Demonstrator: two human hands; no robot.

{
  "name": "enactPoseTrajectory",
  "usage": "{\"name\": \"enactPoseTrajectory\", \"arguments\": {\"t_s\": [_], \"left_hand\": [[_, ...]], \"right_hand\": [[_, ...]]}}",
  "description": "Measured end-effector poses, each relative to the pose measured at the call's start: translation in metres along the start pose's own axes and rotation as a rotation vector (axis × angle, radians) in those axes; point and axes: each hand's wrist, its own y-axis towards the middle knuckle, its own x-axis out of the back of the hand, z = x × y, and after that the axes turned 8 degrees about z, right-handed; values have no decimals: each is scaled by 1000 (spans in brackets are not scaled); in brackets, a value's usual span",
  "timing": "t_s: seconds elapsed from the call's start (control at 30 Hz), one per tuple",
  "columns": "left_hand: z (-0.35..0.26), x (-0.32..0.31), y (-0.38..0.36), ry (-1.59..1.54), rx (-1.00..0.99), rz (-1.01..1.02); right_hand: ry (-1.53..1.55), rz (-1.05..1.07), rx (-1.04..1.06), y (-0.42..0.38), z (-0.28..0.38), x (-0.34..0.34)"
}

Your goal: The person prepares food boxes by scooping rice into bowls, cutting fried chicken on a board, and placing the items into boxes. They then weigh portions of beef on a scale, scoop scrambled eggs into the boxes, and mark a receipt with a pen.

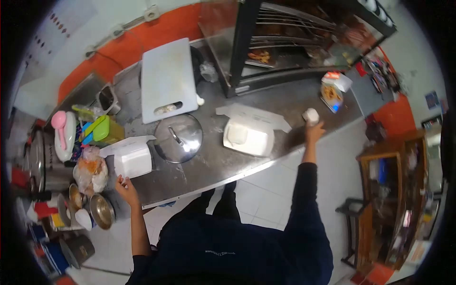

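We've got our right hand (314, 130) at 2 o'clock, fingers wrapped round a small white cup (310, 115); left hand (125, 186), fingers loosely spread, steadies us by the closed white box (130, 158) at 9.

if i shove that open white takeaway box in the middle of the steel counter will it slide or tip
The open white box looks like thin foam, so probably very light; on the smooth steel counter it would likely slide easily. Its lid lies flat behind, so pushing there may flex the hinge instead. It sits low and wide, so tipping seems unlikely. Neither hand touches it.
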Motion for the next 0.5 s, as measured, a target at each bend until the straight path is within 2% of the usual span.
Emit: {"name": "enactPoseTrajectory", "arguments": {"t_s": [0.07,0.1,0.13,0.17,0.2,0.23,0.3,0.37,0.4,0.43,0.47,0.5], "left_hand": [[51,-4,14,105,42,-38],[71,4,17,185,76,-39],[64,4,21,375,73,-104],[69,8,33,527,92,-36],[76,5,41,578,51,-37],[85,1,51,500,112,-6],[93,-7,62,297,175,83],[106,-11,63,179,199,123],[118,-13,62,160,117,213],[127,-12,57,138,34,303],[119,-10,50,134,49,291],[99,-9,43,52,164,322]], "right_hand": [[-127,216,-134,42,15,-5],[-91,280,-92,60,19,-12],[-54,349,-50,76,21,-25],[-344,426,-37,86,23,-40],[-436,377,76,80,22,-44],[-427,368,132,86,15,-56],[-40,435,77,110,-11,-84],[640,643,-128,96,-1,-39],[997,943,-329,89,6,3],[1303,949,-427,81,-9,16],[1575,952,-360,72,-28,23],[1940,1097,-177,37,-10,54]]}}
